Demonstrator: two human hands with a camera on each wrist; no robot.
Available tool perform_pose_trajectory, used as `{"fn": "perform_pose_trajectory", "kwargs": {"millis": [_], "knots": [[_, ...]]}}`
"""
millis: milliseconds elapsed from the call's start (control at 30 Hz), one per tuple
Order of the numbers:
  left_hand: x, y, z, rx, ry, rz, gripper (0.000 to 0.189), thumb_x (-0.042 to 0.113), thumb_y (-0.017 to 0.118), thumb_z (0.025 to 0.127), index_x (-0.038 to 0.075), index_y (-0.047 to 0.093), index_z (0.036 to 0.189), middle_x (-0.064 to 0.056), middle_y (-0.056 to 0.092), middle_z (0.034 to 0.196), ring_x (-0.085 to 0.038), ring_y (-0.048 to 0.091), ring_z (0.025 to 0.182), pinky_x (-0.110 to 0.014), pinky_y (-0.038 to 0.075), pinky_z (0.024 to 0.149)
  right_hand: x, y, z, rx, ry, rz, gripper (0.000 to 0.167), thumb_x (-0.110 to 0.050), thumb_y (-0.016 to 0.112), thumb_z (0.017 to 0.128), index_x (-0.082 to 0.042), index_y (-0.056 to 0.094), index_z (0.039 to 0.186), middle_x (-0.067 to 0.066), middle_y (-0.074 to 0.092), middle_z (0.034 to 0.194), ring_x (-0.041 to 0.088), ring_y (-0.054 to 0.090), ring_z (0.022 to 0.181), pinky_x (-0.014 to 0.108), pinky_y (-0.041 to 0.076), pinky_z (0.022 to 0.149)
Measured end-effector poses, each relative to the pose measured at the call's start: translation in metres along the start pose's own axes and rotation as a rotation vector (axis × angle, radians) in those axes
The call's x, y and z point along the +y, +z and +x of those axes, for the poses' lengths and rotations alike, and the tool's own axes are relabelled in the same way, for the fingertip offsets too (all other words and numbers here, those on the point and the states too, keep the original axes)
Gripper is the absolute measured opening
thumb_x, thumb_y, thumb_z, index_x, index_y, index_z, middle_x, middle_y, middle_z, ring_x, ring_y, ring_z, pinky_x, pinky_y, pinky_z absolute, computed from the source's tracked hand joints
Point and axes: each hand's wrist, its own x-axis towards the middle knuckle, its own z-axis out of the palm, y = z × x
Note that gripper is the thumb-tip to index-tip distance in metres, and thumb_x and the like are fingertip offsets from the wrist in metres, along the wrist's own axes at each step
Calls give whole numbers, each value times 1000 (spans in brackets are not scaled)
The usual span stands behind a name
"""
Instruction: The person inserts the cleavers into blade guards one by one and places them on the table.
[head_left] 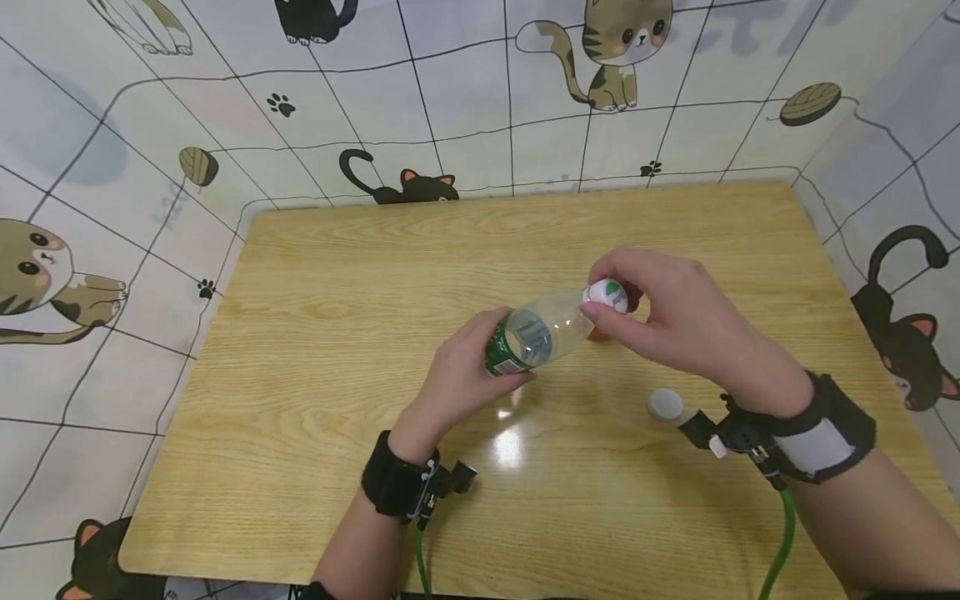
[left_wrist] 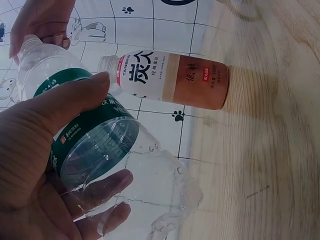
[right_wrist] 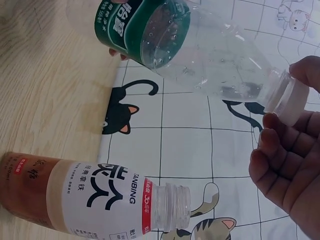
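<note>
My left hand (head_left: 465,367) grips a clear plastic bottle (head_left: 564,321) around its green label (left_wrist: 107,127), holding it tilted above the table with its neck toward the right. At that neck, my right hand (head_left: 678,317) pinches a white cap (head_left: 606,294) between thumb and fingers. Droplets show inside the clear bottle, which otherwise looks empty. An uncapped coffee bottle (right_wrist: 107,197) with a white and brown label stands upright on the table beside it; in the head view it is mostly hidden behind the clear bottle and my right hand.
A loose white cap (head_left: 666,404) lies on the wooden table (head_left: 360,300), close to my right wrist. Cat-print walls (head_left: 465,100) rise along the table's back and sides. Green cables (head_left: 783,533) run from both wrist cameras.
</note>
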Motion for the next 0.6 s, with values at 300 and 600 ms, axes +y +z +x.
{"fn": "perform_pose_trajectory", "kwargs": {"millis": [300,600], "knots": [[-3,-1,0,-11,-9,-13,82,23,95,75,8,52,143,-7,63,131,-21,61,116,-42,52,98,2,1,-1,-26,-27,6,29,-6,81,84,-8,65,109,-6,61,90,7,55,77,16,46,64],[-1,-1,2,-5,7,28,80,26,94,76,9,52,142,-7,62,133,-22,61,119,-42,51,100,0,1,0,15,49,-54,21,-12,79,88,-10,67,105,-5,57,78,10,50,67,26,41,57]]}}
